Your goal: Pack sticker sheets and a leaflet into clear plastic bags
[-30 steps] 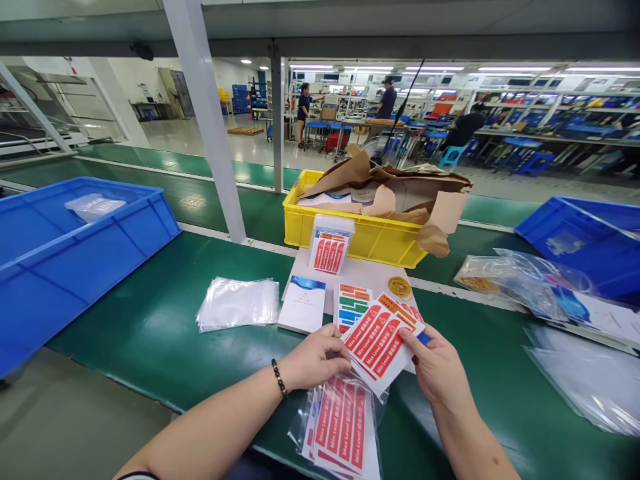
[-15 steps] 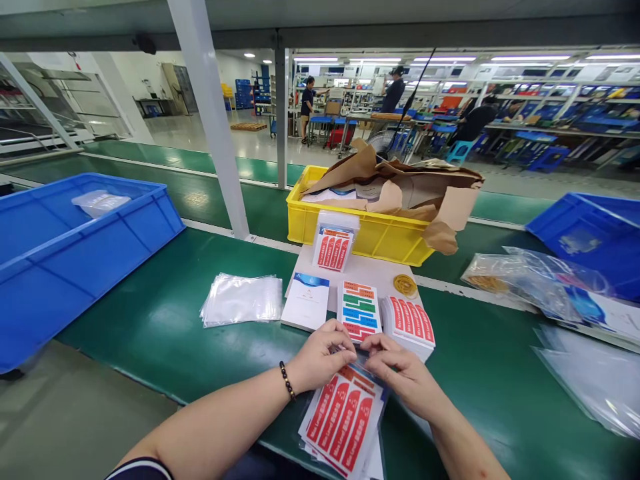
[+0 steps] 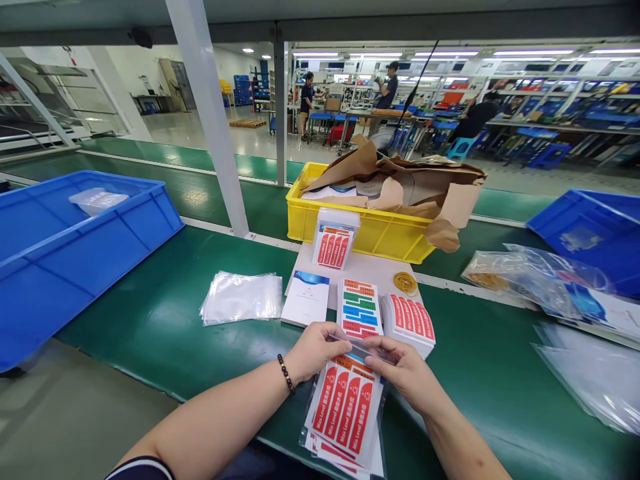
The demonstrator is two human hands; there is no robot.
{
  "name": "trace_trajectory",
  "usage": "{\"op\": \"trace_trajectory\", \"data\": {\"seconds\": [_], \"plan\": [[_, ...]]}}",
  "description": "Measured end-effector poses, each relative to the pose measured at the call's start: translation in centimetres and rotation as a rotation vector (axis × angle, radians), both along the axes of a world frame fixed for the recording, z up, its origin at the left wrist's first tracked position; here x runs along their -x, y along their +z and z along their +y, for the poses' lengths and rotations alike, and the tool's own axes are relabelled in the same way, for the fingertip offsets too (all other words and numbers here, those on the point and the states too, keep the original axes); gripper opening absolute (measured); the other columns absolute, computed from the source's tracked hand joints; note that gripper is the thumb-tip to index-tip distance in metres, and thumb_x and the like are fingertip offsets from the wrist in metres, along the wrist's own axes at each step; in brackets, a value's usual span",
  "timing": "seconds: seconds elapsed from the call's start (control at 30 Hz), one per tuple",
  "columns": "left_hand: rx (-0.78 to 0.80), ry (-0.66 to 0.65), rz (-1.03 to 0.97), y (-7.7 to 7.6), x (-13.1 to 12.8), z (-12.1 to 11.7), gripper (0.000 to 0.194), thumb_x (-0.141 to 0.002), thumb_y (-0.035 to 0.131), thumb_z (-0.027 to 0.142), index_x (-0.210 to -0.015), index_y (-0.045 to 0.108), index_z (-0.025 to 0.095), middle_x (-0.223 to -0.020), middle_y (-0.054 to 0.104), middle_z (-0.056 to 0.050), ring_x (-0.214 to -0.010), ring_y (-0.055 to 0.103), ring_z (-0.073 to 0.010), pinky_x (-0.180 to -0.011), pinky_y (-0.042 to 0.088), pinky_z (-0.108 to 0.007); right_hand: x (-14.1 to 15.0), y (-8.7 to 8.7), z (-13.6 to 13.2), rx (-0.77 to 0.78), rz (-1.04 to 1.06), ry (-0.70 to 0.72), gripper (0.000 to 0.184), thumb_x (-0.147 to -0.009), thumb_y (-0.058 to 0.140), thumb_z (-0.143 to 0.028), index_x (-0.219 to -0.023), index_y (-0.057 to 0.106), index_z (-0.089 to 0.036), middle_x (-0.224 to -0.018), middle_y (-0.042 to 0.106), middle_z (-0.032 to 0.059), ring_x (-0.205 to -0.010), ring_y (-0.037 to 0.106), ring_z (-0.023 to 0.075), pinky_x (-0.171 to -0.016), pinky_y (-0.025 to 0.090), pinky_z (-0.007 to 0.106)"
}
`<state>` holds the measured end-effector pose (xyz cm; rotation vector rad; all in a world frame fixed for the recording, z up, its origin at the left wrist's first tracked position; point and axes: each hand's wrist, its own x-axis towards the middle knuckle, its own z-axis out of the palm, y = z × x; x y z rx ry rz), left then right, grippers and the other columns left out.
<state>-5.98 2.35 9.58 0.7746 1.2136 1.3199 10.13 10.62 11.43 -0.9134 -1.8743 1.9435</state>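
Both hands pinch the top edge of a clear plastic bag (image 3: 345, 400) that holds a red-and-white label sheet and an orange-marked sheet. My left hand (image 3: 320, 350) grips the upper left corner, my right hand (image 3: 395, 363) the upper right. More bagged or loose label sheets (image 3: 330, 455) lie beneath it at the bench's front edge. Just beyond the hands stand a stack of multicoloured label sheets (image 3: 360, 307), a stack of red label sheets (image 3: 410, 319) and a stack of white-and-blue booklets (image 3: 306, 299). Empty clear bags (image 3: 243, 298) lie to the left.
A yellow crate (image 3: 360, 240) with brown paper stands behind, filled bags (image 3: 334, 243) leaning on it. Rubber bands (image 3: 405, 283) lie on a white board. Blue crates (image 3: 90, 240) flank the green bench, and plastic bags (image 3: 590, 380) lie at right. People work in the background.
My fingers have moved slightly along the bag's top edge and flattened against it. The bag has lifted and shifted a little to the right, showing more of the sheets beneath.
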Motion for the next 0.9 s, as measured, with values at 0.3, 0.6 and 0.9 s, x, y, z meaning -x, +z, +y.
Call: {"op": "trace_trajectory", "data": {"seconds": [0.3,0.6,0.9], "plan": [[-0.028,0.035,0.071,0.5,-0.1,0.1,0.021,-0.061,0.064,0.031,-0.062,0.056,0.012,-0.061,0.055,0.001,-0.057,0.048,-0.0085,-0.058,0.038,-0.021,0.7,-0.3,-0.3,-0.175,-0.003,-0.040,0.023,-0.072,0.058,-0.036,-0.062,0.053,-0.015,-0.062,0.053,-0.0011,-0.058,0.048,0.0110,-0.056,0.041,0.024],[-0.066,-0.021,0.150,0.1,-0.4,0.0,0.017,-0.064,0.060,0.027,-0.065,0.056,0.011,-0.063,0.055,0.000,-0.059,0.048,-0.0086,-0.059,0.039,-0.021,1.2,-1.2,-1.0,-0.446,-0.065,-0.050,0.020,-0.078,0.051,-0.033,-0.069,0.056,-0.016,-0.069,0.058,0.0020,-0.064,0.053,0.0141,-0.061,0.042,0.025],[-0.354,0.126,0.900,1.0,0.5,-0.6,0.023,-0.070,0.054,0.029,-0.089,0.055,0.015,-0.086,0.055,-0.006,-0.083,0.051,-0.0169,-0.074,0.042,-0.030,1.5,-1.3,-0.5,-0.849,-0.015,-0.089,0.012,-0.078,0.050,-0.025,-0.080,0.060,-0.018,-0.075,0.058,0.0041,-0.072,0.055,0.0165,-0.064,0.045,0.028]]}}
